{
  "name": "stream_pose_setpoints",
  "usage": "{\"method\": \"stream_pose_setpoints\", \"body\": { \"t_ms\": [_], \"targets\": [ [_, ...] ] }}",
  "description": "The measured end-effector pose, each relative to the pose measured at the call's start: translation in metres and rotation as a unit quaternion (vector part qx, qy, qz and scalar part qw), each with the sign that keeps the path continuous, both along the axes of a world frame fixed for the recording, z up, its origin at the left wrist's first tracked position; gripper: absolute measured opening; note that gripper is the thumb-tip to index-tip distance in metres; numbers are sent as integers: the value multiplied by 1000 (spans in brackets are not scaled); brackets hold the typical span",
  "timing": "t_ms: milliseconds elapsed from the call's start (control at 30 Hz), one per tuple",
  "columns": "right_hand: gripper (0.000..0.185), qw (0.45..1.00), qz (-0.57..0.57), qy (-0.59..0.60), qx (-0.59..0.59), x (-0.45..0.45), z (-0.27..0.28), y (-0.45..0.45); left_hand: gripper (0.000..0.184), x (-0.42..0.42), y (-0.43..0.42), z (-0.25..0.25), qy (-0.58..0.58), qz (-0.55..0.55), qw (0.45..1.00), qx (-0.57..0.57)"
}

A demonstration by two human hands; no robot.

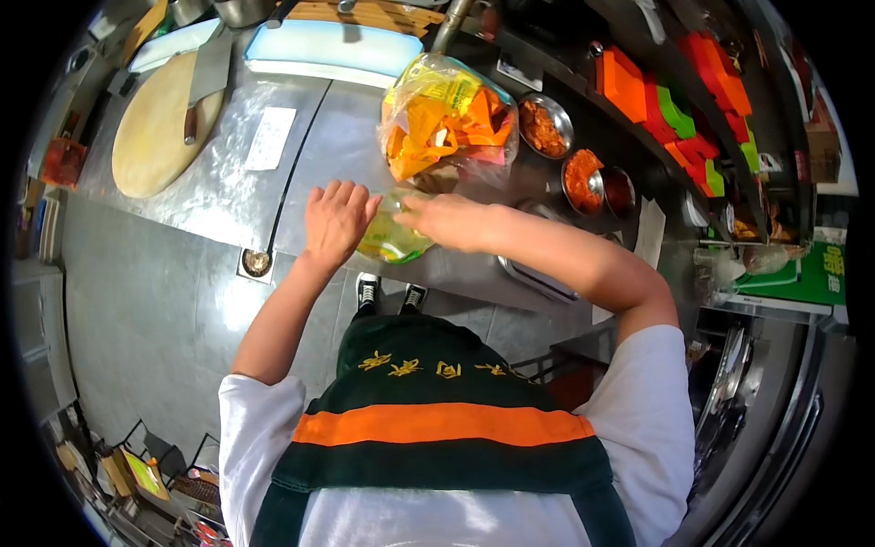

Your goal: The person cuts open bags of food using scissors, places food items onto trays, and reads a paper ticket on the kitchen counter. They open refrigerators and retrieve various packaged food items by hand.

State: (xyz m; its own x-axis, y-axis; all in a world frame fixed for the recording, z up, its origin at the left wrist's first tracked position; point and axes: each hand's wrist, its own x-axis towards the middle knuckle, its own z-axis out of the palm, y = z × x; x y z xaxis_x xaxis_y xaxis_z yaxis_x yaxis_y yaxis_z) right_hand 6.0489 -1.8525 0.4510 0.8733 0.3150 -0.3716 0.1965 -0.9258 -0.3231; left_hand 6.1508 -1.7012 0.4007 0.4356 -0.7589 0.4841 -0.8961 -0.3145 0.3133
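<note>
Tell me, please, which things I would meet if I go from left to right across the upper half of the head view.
Board, paper, left hand, large bag, upper bowl of red food, orange container.

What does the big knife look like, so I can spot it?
On the left part of the metal table is a big round board. The knife lies over the board's edge, on the side facing the white paper. It has a wide grey blade and brown handle; the paper is flat and pale.
</note>
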Motion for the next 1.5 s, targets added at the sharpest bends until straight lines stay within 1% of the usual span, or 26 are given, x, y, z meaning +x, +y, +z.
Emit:
{"method": "stream_pose_setpoints", "body": {
  "t_ms": [67, 133, 167, 233, 300, 367, 400, 467, 600, 667, 700, 767, 833, 900, 967, 1000, 1033, 1100, 1200, 1233, 1267, 1300, 1333, 1433, 1467, 1500],
  "targets": [
    [24, 1000, -14, 21, -6, 0, -12, -3, 17, -4, -8, -1, 23, -29, 999, -34],
    [27, 992, 91, 81, -20, 9, -20, -13, 18, -8, -13, 0, 47, -59, 995, -66],
    [27, 993, 84, 80, -20, 14, -13, -14, 18, -9, -14, 1, 60, -68, 993, -81],
    [32, 970, 74, 227, 42, 23, 0, -16, 18, -9, -15, 0, 73, -77, 990, -95],
    [29, 974, 71, 201, 71, 22, -12, -21, 16, -7, -15, -3, 100, -65, 985, -128],
    [32, 973, 116, 198, 4, 27, -17, -17, 16, -7, -15, 1, 106, -66, 984, -129],
    [32, 973, 115, 198, 5, 29, -19, -15, 16, -7, -15, 2, 113, -66, 983, -128],
    [27, 964, 122, 226, -72, 33, -20, -8, 16, -8, -15, 1, 123, -66, 982, -130],
    [23, 959, 125, 239, -87, 40, -30, 1, 16, -8, -13, -1, 161, -58, 975, -140],
    [27, 944, 123, 269, -143, 45, -29, 3, 16, -6, -14, -2, 157, -52, 976, -138],
    [27, 944, 122, 270, -143, 47, -31, 3, 16, -5, -15, -2, 154, -45, 978, -136],
    [31, 932, 175, 281, -144, 50, -38, 0, 17, -5, -19, -1, 165, -54, 976, -135],
    [32, 931, 168, 298, -129, 51, -44, -2, 17, -7, -25, 0, 180, -67, 972, -135],
    [33, 930, 157, 314, -111, 50, -49, -6, 20, -7, -29, -3, 240, -26, 964, -110],
    [36, 930, 110, 329, -124, 51, -53, -10, 23, -7, -36, -6, 259, -19, 958, -123],
    [35, 944, 118, 295, -86, 48, -66, -15, 24, -7, -39, -6, 279, -4, 952, -128],
    [35, 944, 118, 296, -85, 46, -73, -18, 26, -6, -41, -5, 298, 12, 945, -131],
    [37, 956, 51, 280, -66, 41, -86, -25, 27, -8, -45, 3, 306, 21, 943, -131],
    [39, 965, 10, 261, -23, 38, -39, -29, 25, -8, -51, 6, 331, 35, 934, -130],
    [39, 965, 11, 259, -23, 35, -36, -34, 24, -9, -54, 8, 363, 36, 920, -146],
    [40, 964, -18, 262, 31, 32, -33, -39, 23, -10, -56, 10, 395, 37, 904, -162],
    [41, 960, -49, 263, 86, 29, -30, -44, 23, -12, -59, 10, 393, 36, 904, -162],
    [41, 960, -50, 261, 85, 25, -27, -48, 23, -14, -63, 10, 385, 33, 909, -156],
    [36, 980, -22, 185, 65, 8, -25, -53, 24, -22, -75, 11, 370, 33, 916, -153],
    [29, 980, -46, 162, 104, 4, -25, -56, 25, -22, -78, 12, 373, 39, 914, -153],
    [29, 981, -47, 159, 105, -2, -24, -59, 25, -22, -81, 12, 378, 44, 912, -152]
  ]
}}
